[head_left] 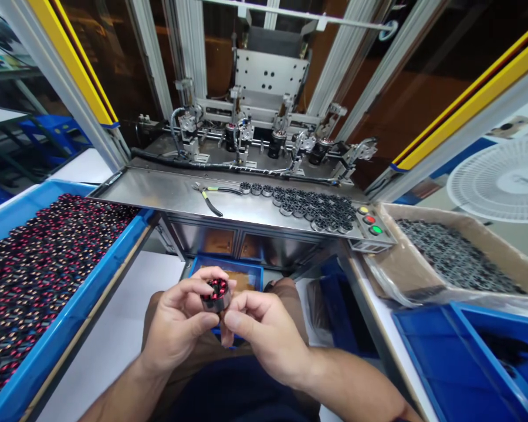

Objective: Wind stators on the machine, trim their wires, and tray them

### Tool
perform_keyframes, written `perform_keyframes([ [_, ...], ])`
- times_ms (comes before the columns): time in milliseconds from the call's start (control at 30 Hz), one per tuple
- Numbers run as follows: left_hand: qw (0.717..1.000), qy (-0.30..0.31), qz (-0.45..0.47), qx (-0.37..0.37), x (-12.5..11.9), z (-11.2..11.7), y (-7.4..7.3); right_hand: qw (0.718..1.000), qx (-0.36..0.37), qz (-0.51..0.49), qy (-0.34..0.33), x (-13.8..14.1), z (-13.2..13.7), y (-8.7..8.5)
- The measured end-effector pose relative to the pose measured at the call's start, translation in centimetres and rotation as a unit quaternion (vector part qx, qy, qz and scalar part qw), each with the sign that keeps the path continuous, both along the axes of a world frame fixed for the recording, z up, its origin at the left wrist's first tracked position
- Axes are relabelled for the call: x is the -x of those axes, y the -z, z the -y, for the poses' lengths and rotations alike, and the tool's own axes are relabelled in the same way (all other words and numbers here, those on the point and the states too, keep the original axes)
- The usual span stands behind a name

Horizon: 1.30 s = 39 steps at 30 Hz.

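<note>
Above my lap I hold a small round motor stator [216,298], dark metal around the outside with red windings showing on top. My left hand [182,313] grips it from the left, thumb low on its side and fingers along the far rim. My right hand [261,325] is closed at its right lower side, thumb and index finger pinched together by the stator's edge. Whether a wire or another small part sits in that pinch is hidden. Ahead, on the metal shelf, several dark ring-shaped parts [308,205] stand in a cluster beside pliers [213,196].
A blue tray [83,275] heaped with red-wound stators lies left. At right are a control box [372,225] with coloured buttons, a lined carton [435,287] of grey parts, blue bins [431,351] and a white fan [510,179]. Machine fixtures [246,140] stand behind the shelf.
</note>
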<state>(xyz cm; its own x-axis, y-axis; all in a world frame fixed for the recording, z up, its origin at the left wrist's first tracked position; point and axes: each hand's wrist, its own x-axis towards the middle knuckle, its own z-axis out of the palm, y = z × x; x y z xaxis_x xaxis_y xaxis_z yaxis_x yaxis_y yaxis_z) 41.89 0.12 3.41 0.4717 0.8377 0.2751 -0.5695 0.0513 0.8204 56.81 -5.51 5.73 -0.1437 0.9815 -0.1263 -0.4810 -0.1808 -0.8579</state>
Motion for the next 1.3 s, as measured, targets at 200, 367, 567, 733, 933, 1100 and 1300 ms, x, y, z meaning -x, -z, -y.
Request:
perform_keyframes([
  [200, 0.997, 0.022, -0.031, -0.068, 0.4, 0.1, 0.3, 0.988, 0.017, -0.138, -0.073, 0.1, 0.1, 0.5],
  [367, 0.977, -0.118, -0.132, -0.119, 1.1, 0.4, -0.7, 0.995, -0.096, -0.013, -0.006, -0.4, -0.4, 0.9],
  [567, 0.936, -0.109, -0.299, -0.152, 1.8, 1.3, -1.6, 0.81, -0.421, 0.365, 0.185, -1.8, -0.3, 0.6],
  [733, 0.92, -0.111, -0.314, -0.204, 1.2, 1.5, -1.9, 0.79, -0.434, 0.394, 0.183, -2.1, 0.0, 0.1],
  [933, 0.863, -0.197, -0.326, -0.333, 1.4, 1.3, -2.1, 0.819, -0.438, 0.335, 0.156, -2.5, 0.0, -0.6],
  [1100, 0.891, -0.169, -0.318, -0.275, 1.4, 1.6, -1.8, 0.855, -0.378, 0.319, 0.156, -2.1, 0.0, -0.7],
  [1300, 0.938, -0.109, -0.254, -0.207, 1.3, 1.6, -1.6, 0.878, -0.336, 0.314, 0.131, -2.7, 0.2, -0.5],
])
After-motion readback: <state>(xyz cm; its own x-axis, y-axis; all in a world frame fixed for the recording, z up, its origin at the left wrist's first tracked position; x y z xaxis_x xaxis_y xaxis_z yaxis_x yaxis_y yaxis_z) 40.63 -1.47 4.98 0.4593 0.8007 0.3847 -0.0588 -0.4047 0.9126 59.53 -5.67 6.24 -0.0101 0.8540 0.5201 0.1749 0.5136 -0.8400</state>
